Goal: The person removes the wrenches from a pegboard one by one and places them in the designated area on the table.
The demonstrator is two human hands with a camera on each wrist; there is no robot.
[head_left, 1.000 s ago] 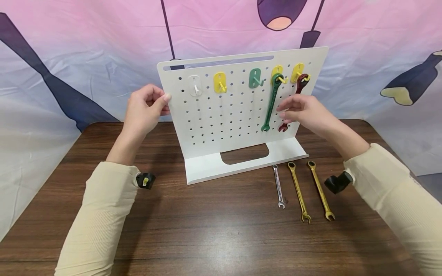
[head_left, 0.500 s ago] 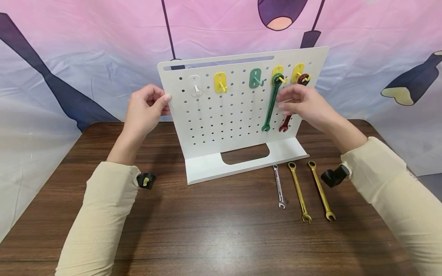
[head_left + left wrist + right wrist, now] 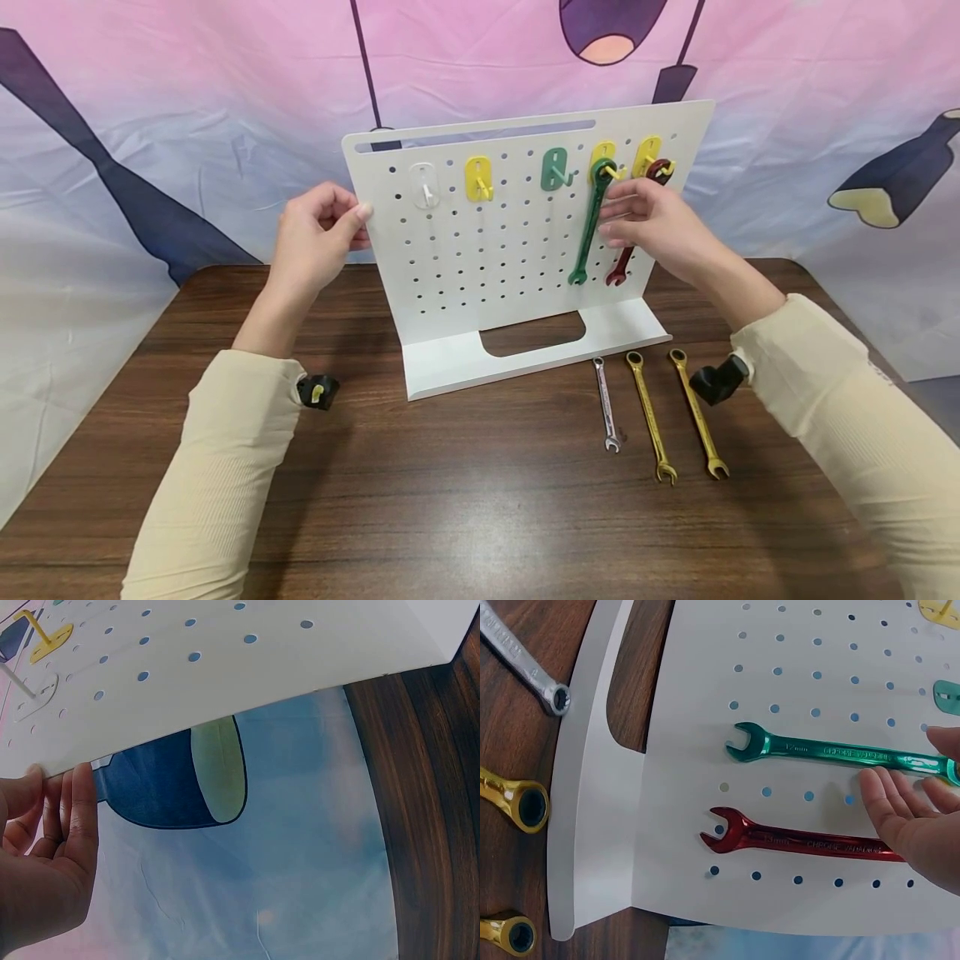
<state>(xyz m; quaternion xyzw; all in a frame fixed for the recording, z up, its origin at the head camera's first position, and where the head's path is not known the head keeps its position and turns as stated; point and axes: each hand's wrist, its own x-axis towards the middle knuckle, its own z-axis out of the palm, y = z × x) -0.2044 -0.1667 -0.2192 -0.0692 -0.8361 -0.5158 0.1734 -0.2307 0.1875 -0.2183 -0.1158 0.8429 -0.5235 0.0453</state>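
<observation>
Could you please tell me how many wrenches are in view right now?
5: a green wrench and a red wrench hang on the pegboard; a silver wrench and two gold wrenches lie on the table.

A: What is the right hand (image 3: 651, 223) covering?
B: It is hiding the middle of the red wrench (image 3: 621, 267), so any contact is staying unclear (the wrist view is cutting off both wrench tops).
A: And the left hand (image 3: 45, 855)?
B: The frame edge is cropping it; the pegboard (image 3: 247, 682) is running out of view too.
</observation>
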